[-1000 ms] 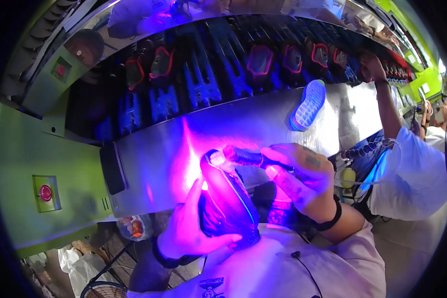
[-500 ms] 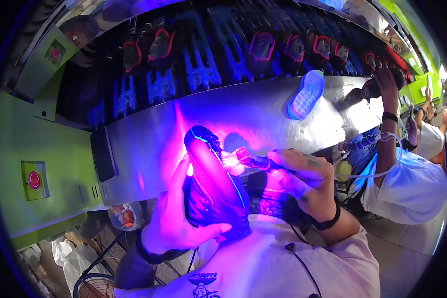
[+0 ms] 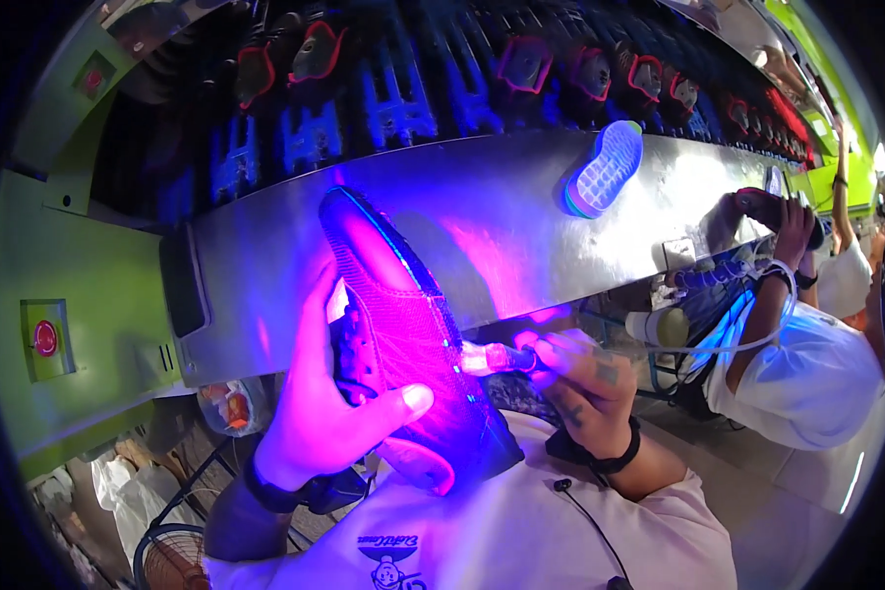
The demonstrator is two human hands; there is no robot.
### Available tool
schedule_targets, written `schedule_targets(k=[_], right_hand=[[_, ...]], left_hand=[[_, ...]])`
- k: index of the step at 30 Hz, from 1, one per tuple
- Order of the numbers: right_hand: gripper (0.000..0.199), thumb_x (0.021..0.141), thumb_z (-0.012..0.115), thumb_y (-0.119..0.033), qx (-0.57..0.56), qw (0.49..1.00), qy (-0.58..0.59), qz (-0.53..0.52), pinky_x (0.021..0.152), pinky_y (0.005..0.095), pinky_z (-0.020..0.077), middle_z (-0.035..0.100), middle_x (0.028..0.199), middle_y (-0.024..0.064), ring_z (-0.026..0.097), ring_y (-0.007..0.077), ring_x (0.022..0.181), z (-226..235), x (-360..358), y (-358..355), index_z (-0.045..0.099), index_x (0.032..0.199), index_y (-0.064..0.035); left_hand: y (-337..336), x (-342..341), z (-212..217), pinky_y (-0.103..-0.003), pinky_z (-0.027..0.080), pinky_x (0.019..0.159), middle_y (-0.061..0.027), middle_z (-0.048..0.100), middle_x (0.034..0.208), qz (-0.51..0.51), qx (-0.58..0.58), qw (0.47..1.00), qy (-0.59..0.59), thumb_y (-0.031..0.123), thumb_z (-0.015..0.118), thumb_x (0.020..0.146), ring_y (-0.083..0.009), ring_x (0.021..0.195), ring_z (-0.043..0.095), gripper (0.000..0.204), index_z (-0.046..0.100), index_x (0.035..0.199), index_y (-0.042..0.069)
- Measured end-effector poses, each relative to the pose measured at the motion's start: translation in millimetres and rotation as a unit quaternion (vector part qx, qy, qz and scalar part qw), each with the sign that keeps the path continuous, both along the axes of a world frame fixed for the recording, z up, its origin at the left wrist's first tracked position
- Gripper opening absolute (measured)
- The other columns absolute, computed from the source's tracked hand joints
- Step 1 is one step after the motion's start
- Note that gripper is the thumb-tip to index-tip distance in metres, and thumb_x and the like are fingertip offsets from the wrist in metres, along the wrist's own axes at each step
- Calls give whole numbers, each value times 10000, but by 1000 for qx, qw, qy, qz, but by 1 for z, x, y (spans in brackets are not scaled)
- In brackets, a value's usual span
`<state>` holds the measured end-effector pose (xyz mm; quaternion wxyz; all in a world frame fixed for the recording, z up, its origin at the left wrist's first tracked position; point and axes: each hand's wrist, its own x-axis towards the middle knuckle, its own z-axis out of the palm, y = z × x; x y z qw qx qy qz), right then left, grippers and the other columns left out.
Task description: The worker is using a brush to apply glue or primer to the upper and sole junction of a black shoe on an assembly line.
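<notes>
Both hands work on a dark shoe (image 3: 403, 344) held upright just in front of the steel panel (image 3: 501, 226). The left hand (image 3: 334, 413) wraps around the shoe's laced side, thumb across the upper. The right hand (image 3: 580, 379) pinches a small torch (image 3: 497, 359) whose tip touches the shoe's sole edge. Violet light washes the mesh upper pink, and the sole rim glows blue. A pale shoe sole (image 3: 605, 167) lies higher on the panel.

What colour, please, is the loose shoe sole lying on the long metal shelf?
The shoe sole looks pale blue-white with a green rim, tinted by violet light; head view shows it.
</notes>
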<state>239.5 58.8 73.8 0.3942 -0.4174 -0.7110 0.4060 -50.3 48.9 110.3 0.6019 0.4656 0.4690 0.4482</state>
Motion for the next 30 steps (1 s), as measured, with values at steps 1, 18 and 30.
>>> schedule_targets(k=[1,18,30], right_hand=[[337,891,765,-71,0,1000,4,2,849,394,563,757,1088,163,723,323,957,1,-1,4,752,1228,-60],[324,927,758,-127,-19,998,-30,43,849,364,570,766,1146,143,733,285,954,14,-10,21,756,1250,-100],[337,920,766,-144,-97,991,-61,71,904,394,554,765,1095,167,729,313,935,23,12,22,754,1254,-99]], left_hand=[[-1,1,2,-455,434,1142,-220,415,1523,0,-13,1000,14,19,807,806,-286,1380,508,1133,39,1638,-9],[1,-17,-11,-428,389,1151,-154,490,1455,53,2,987,154,104,802,847,-242,1369,473,954,225,1592,-43],[10,-23,-15,-378,450,1101,-150,536,1418,129,-49,990,22,148,678,973,-214,1284,559,735,285,1563,-44]])
